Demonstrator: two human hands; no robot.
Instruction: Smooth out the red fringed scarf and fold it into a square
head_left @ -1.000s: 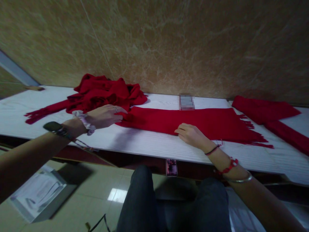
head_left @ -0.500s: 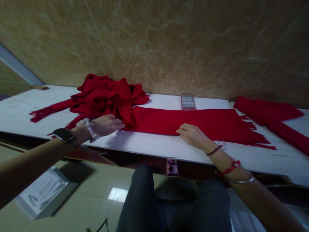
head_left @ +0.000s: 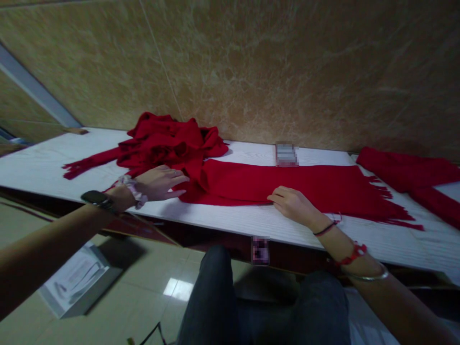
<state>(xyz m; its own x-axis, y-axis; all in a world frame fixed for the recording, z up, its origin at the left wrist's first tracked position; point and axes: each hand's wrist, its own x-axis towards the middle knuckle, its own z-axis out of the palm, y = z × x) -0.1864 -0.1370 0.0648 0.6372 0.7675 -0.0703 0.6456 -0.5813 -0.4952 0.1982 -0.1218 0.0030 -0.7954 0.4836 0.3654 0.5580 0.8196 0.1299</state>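
A plain red scarf lies mostly smooth on a long white table, its loose fringe splayed at the right end, its left end rumpled against a crumpled heap of red cloth. A person's right hand rests at the near edge, roughly midway along, fingers curled; whether they pinch the fabric, an onlooker cannot tell. The left hand, open with fingers extended and parted, is beside the rumpled end, contact unclear. The scarf's long axis runs left to right along the table, fringe pointing right.
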